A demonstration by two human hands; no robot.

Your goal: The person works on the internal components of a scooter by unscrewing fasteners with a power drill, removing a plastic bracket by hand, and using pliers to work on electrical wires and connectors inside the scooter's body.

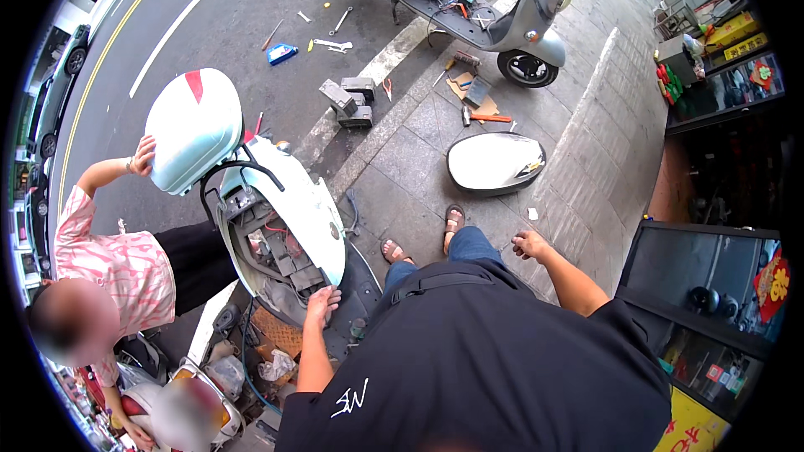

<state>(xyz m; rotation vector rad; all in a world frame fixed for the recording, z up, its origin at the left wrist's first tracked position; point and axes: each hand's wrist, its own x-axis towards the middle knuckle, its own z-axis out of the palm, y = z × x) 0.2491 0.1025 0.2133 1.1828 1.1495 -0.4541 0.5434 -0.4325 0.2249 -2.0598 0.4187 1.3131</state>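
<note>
My left hand (322, 305), fingers loosely apart, is at the right edge of a pale mint scooter (327, 234), beside its open under-seat compartment (272, 243) with batteries and wires. My right hand (528, 244) hangs out to my right, fingers curled; whether it holds anything small is unclear. A detached black seat with a glossy top (494, 159) lies on the pavement ahead of it. A person in a pink patterned top (126, 268) at the left has a hand on the scooter's top box (193, 125).
A silver scooter (528, 50) stands ahead. Between the scooters lie batteries (352, 100), wrenches (331, 43), a hammer (490, 117) and a blue container (281, 53). Glass display cases (695, 276) line the right. Another scooter (209, 414) and bags (276, 366) crowd the lower left; a road runs along the far left.
</note>
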